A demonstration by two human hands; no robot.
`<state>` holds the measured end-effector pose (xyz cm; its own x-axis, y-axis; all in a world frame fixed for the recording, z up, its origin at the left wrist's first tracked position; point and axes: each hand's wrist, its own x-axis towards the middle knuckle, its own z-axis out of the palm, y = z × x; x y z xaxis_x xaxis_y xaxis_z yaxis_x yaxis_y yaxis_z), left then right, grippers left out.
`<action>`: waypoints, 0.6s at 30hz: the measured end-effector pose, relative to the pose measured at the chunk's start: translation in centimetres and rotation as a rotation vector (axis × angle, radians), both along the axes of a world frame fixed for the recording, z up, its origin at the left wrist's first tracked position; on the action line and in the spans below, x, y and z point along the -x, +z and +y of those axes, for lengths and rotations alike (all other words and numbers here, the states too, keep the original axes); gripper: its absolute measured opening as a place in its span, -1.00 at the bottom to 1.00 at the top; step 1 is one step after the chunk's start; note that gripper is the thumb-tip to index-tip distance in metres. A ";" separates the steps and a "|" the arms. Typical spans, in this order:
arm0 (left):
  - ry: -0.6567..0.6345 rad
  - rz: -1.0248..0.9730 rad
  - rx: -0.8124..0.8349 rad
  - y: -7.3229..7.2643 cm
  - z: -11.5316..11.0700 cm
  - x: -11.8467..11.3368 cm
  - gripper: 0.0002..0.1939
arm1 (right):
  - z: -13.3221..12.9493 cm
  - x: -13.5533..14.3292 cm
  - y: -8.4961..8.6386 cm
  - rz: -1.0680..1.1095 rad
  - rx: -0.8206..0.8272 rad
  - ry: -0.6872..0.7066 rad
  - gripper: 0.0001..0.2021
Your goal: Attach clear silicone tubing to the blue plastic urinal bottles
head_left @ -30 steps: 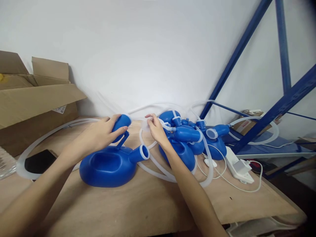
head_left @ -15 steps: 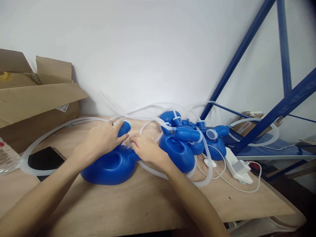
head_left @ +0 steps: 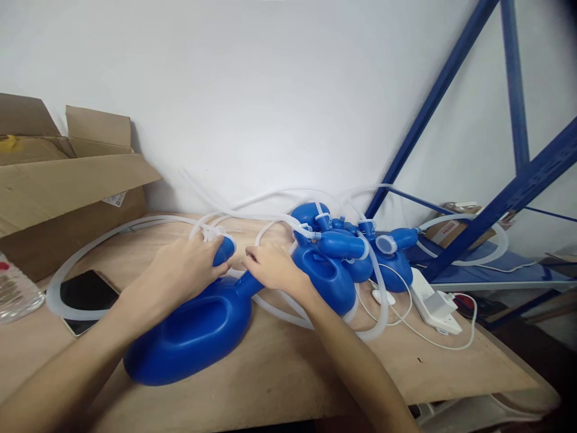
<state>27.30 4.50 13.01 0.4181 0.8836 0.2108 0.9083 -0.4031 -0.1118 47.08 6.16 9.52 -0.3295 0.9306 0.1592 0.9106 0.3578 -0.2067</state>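
A blue plastic urinal bottle (head_left: 193,337) with a handle opening through its body lies tilted on the wooden table in front of me. My right hand (head_left: 276,267) is closed around its narrow neck (head_left: 247,285). Fingers of my left hand (head_left: 187,267) wrap a blue funnel-shaped head (head_left: 224,251) with a clear rim, just above the bottle. A translucent hose (head_left: 76,270) loops out to the left from behind my left hand; where it joins is hidden. Both hands are close together, with a small gap between the fingertips.
Several similar blue urinal bottles (head_left: 331,282) with hoses crowd the right side. Beyond them lie a white power strip (head_left: 435,307) and cables. A black phone (head_left: 90,294), clear bottle (head_left: 18,291) and open carton (head_left: 76,186) stand left. Blue shelf posts (head_left: 433,114) rise at right.
The bottle has swung toward me and to the left, its handle opening now showing more. My left hand and the funnel head have dropped slightly. My right hand has shifted slightly right.
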 end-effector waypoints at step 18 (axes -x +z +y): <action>0.014 -0.126 -0.038 -0.3 1.0 1.0 -0.50 | -0.5 -2.6 1.8 0.076 0.538 0.351 -0.21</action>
